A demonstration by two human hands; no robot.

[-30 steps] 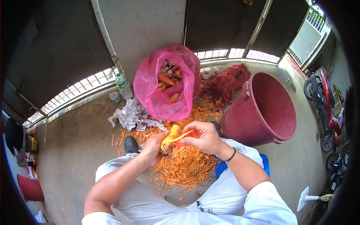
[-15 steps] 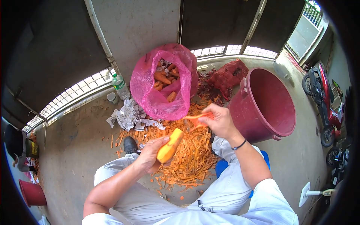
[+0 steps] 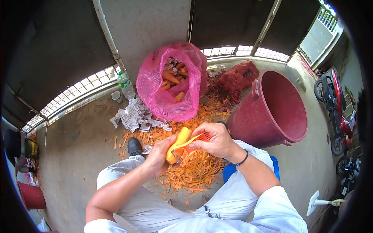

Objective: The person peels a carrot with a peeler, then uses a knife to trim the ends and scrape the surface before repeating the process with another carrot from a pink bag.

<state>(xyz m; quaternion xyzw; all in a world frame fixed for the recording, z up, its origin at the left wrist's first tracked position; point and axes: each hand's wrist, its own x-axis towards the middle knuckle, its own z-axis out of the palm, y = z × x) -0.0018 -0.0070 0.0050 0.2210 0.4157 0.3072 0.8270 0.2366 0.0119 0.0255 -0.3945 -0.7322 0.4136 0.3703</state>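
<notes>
My left hand (image 3: 158, 156) is wrapped round a peeled, yellow-orange carrot (image 3: 183, 136), held tilted between my knees. In my right hand (image 3: 216, 140) is an orange-red peeler (image 3: 204, 136), its blade end against the carrot's lower part. A strip of peel shows beside the blade. Below both hands, a heap of orange peelings (image 3: 198, 171) covers the floor. Beyond them stands an open pink mesh sack (image 3: 149, 83) with unpeeled carrots (image 3: 171, 77) inside.
A large maroon bin (image 3: 244, 116) leans at the right, with a red mesh sack (image 3: 239, 77) behind it. Crumpled paper (image 3: 134, 114) and a green-labelled bottle (image 3: 125, 85) are at the left. A motorcycle (image 3: 336, 101) stands far right; a red bucket (image 3: 31, 195) is far left.
My right hand has come down and toward my left hand, bringing the peeler from above onto the carrot. The carrot stays in my left hand, and the view has shifted slightly.
</notes>
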